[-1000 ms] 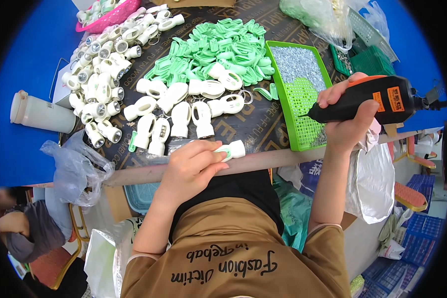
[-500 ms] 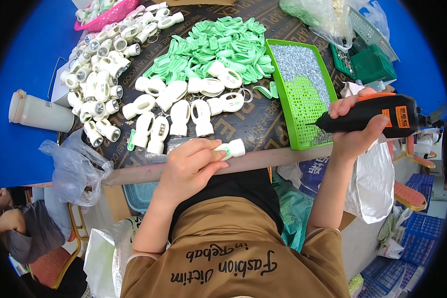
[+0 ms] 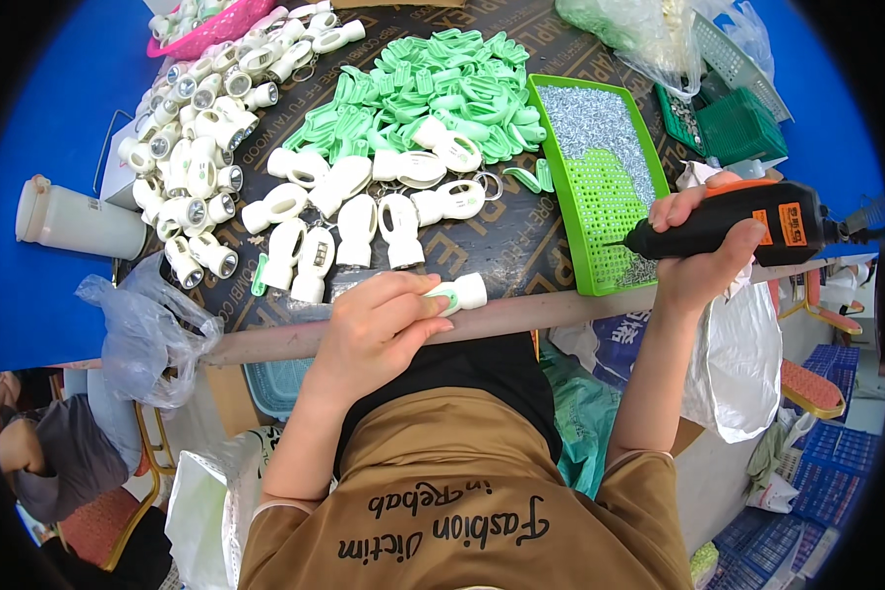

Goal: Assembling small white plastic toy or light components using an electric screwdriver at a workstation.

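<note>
Near the table's front edge, my left hand [image 3: 382,320] is closed round a small white flashlight [image 3: 469,291] with a green piece on it. My right hand [image 3: 703,241] grips a black and orange electric screwdriver [image 3: 747,224]. Its thin bit reaches over a green tray [image 3: 600,211], which holds many small silvery screws [image 3: 600,118]; the tip is at the perforated floor, and whether it touches a screw cannot be made out. Several white flashlight bodies [image 3: 399,231] lie beyond my left hand. Behind them is a heap of green plastic clips [image 3: 442,84].
At the left are a pile of white flashlights [image 3: 199,167], a pink basket [image 3: 216,31], a white tub [image 3: 81,218] and a clear plastic bag [image 3: 157,329]. Dark green baskets [image 3: 742,128] stand at the far right. Another person's arm [image 3: 20,444] shows at lower left.
Both hands stay almost in place, still holding the flashlight and the screwdriver. The screwdriver has shifted very slightly to the left; the view itself has moved a little.
</note>
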